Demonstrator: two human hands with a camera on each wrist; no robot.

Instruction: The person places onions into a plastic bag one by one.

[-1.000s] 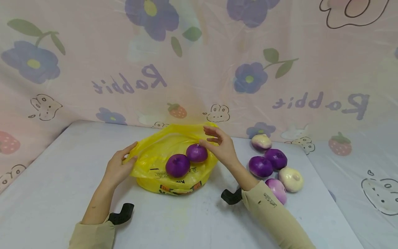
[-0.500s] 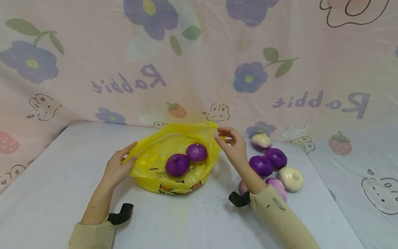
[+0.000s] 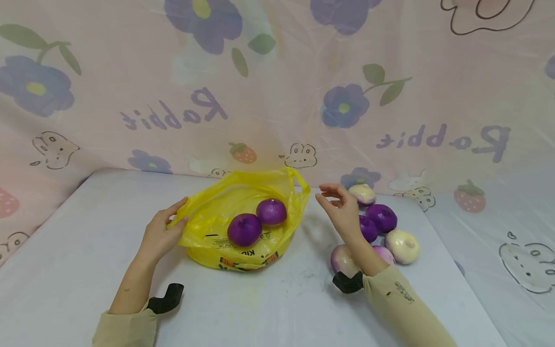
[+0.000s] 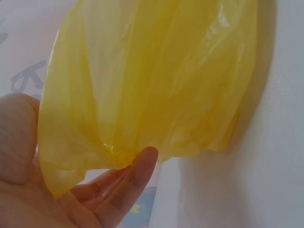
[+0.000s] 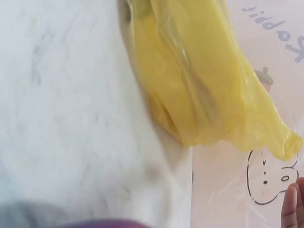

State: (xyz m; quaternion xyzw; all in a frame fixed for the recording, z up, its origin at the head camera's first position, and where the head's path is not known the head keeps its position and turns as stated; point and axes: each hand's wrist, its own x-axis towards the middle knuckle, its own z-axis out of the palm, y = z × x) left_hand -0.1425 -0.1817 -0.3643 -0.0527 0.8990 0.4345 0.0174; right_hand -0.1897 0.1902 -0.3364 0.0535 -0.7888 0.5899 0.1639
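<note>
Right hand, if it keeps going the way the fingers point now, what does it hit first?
The right hand hangs open between bag and onion pile, fingers pointing left toward the yellow plastic bag. Going straight on, it would probably meet the bag's raised right rim first; the onions lie behind it. Depth is uncertain.

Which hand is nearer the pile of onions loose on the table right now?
Right. The right hand hovers open directly over the loose onions, apart from the yellow bag. The left hand pinches the bag's left rim, on the bag's far side from them.
</note>
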